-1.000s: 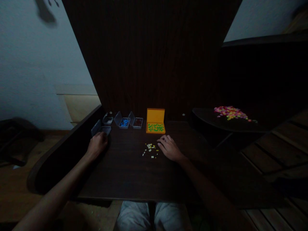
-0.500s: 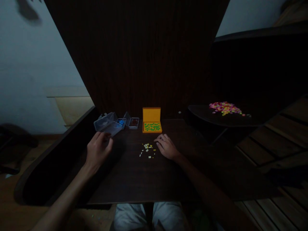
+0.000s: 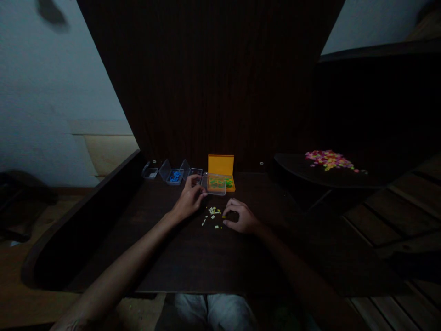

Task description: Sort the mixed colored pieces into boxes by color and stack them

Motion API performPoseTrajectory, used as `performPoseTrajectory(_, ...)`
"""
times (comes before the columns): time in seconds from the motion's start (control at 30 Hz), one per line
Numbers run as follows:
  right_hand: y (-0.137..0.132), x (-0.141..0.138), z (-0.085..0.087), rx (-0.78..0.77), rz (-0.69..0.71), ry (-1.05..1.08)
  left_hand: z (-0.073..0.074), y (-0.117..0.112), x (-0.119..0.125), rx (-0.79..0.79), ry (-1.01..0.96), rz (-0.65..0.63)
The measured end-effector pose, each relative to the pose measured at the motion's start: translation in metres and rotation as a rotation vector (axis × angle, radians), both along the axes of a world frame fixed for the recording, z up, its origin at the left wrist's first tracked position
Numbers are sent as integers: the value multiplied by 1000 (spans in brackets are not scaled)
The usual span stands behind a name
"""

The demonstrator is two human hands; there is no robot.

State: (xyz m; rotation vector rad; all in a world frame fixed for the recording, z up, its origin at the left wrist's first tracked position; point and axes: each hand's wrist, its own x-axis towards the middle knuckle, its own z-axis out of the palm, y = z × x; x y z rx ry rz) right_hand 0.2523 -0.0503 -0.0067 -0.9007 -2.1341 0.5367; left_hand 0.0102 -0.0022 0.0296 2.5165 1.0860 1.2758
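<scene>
My left hand (image 3: 190, 198) is closed on the edge of an open clear plastic box (image 3: 220, 193), held just in front of the orange case (image 3: 221, 162). Through the clear plastic I see the green pieces (image 3: 220, 182) lying in that case. Small white and yellow toy-brick-like pieces (image 3: 212, 216) are scattered on the dark table below. At their right side is my right hand (image 3: 241, 217), its thumb and fingers curved apart around a small yellow piece (image 3: 223, 217). That piece appears to lie on the table, with the fingertips close to it.
Behind my left hand stand a clear box of blue pieces (image 3: 175, 176) and another clear box (image 3: 196, 172), partly hidden. A smaller clear box (image 3: 150, 173) sits farther left. Colourful pieces (image 3: 330, 160) are heaped on a shelf at the right. A raised side panel (image 3: 86, 216) bounds the table's left.
My left hand has carried the clear box rightward, from beside the blue pieces to in front of the orange case. My right hand has come lower, its fingers now curved around a yellow piece.
</scene>
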Motion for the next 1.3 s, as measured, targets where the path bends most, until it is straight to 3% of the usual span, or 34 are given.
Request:
performPoseTrajectory(0.23,-1,-5,0,-37,-26,-33,-13,-1,-8,-92,-293,143)
performPoseTrajectory(0.47,-5,-16,1,6,-60,-123,-30,-2,-5,-387,-493,53)
performPoseTrajectory(0.63,-9,-16,2,31,-59,-147,-34,-6,3,-430,-518,14)
performPoseTrajectory(0.9,-10,-18,-3,35,-143,-171,-32,-3,1,-447,-530,85)
performPoseTrajectory(1.3,-9,-21,-1,11,-130,-244,-35,1,-4,-507,-564,87)
